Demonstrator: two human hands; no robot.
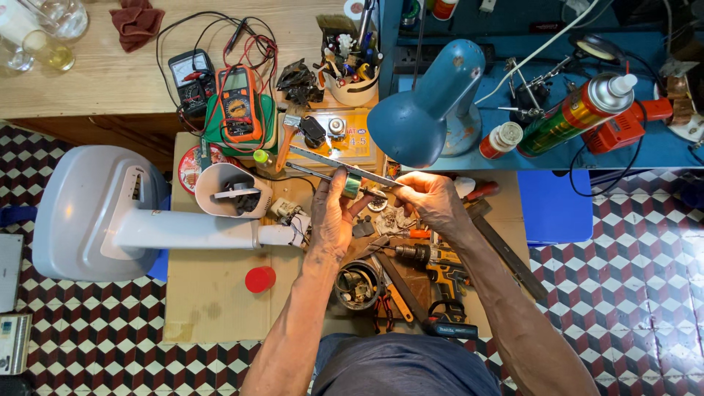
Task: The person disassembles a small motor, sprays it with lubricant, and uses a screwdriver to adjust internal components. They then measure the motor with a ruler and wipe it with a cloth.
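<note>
The left hand (334, 216) pinched a small green-wound rotor (352, 186) between its fingertips, while the right hand (429, 202) gripped the steel caliper (339, 166) across it. The rotor looked light, rigid and slippery, best held by its core.

A sheet of brown cardboard (213, 293) covers the low work surface, set over a checkered tile floor (88, 345). On the cardboard lie a grey fan base (88, 213) with its white stem, a red cap (259, 279), a small round tin of parts (357, 284), a cordless drill (433, 268) and pliers (383, 304). Behind it, a wooden table (110, 73) carries two multimeters (220, 95).
</note>
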